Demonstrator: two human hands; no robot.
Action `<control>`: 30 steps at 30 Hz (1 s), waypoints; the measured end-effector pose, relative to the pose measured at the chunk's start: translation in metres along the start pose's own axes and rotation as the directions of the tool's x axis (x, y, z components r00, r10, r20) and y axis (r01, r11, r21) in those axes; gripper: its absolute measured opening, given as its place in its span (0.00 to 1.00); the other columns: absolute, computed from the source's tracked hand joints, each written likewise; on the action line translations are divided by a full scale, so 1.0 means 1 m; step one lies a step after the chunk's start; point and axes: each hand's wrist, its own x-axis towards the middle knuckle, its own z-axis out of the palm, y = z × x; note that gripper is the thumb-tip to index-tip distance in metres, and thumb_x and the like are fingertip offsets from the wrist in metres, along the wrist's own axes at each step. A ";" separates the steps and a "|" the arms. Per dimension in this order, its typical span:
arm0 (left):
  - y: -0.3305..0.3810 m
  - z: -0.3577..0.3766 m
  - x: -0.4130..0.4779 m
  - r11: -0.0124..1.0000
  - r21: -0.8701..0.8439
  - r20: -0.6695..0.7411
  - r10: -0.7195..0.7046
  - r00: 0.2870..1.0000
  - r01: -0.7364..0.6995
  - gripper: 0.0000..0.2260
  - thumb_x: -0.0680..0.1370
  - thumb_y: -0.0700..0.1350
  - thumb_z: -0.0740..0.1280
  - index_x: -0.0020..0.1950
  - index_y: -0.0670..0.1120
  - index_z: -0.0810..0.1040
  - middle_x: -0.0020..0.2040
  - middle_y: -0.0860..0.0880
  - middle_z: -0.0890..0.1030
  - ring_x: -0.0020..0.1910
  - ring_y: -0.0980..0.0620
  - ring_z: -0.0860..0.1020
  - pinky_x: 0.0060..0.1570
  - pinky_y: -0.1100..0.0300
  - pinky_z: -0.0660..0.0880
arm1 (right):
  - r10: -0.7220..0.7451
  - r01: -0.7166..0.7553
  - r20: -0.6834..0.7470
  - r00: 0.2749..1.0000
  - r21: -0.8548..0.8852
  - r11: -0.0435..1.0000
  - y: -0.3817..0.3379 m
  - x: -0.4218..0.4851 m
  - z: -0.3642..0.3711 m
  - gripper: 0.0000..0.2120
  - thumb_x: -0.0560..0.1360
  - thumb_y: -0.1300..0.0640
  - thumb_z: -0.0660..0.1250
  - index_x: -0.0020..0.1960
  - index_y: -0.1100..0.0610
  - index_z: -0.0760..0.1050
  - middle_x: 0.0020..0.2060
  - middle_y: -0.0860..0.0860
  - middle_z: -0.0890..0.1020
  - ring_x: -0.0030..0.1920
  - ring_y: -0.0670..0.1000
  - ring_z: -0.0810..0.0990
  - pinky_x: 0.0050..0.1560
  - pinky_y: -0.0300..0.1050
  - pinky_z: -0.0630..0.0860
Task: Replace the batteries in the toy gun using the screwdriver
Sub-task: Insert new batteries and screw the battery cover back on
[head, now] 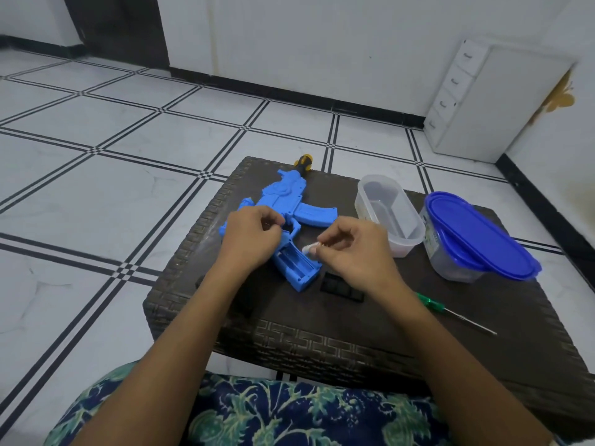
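blue plastic toy gun (283,201) lies flat on the dark brown woven worktop (322,329) at the centre of the frame, its black and yellow muzzle (302,164) pointing toward the top of the picture and its grip toward the bottom. the grip's battery compartment (294,263) stands open, its blue channels exposed. the left hand (249,238) rests on the gun's rear body just above the grip, its fingers curled and pressed against the plastic. the right hand (351,249), just right of the open compartment, pinches a small battery (310,248) with a white end between thumb and fingertips, close beside the grip's edge. a flat black rectangular cover (341,289) lies on the worktop just below and right of the grip, partly under the right wrist. a green-handled screwdriver (454,313) with a thin metal shaft lies at the lower right, well apart from the gun. to the right of the gun sit an open clear plastic tub (388,214) and a clear container with a blue lid (479,236).
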 end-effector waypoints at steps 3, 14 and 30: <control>0.000 -0.001 0.001 1.000 -0.007 0.013 -0.004 1.000 0.004 0.09 0.74 0.36 0.64 0.48 0.45 0.83 0.33 0.59 0.74 0.31 0.61 0.71 0.29 0.77 0.66 | -0.035 0.036 -0.006 0.999 0.078 0.996 -0.008 0.001 -0.005 0.10 0.65 0.62 0.79 0.34 0.52 0.79 0.32 0.49 0.84 0.34 0.52 0.84 0.37 0.45 0.82; 0.001 -0.005 -0.001 0.999 -0.032 0.048 -0.023 0.999 0.024 0.10 0.74 0.36 0.64 0.48 0.45 0.83 0.35 0.58 0.76 0.34 0.63 0.72 0.31 0.79 0.66 | -0.109 0.161 0.159 0.981 -0.365 0.917 -0.009 -0.008 0.025 0.10 0.70 0.60 0.73 0.33 0.56 0.73 0.33 0.45 0.71 0.32 0.45 0.70 0.35 0.39 0.65; 0.002 0.001 -0.002 0.998 -0.028 0.061 -0.052 0.997 0.054 0.11 0.74 0.35 0.63 0.48 0.45 0.82 0.36 0.54 0.77 0.32 0.59 0.72 0.27 0.77 0.66 | 0.226 -0.204 0.033 0.974 -0.326 0.923 -0.011 0.005 0.035 0.12 0.67 0.59 0.75 0.44 0.48 0.74 0.44 0.47 0.80 0.47 0.49 0.79 0.43 0.42 0.74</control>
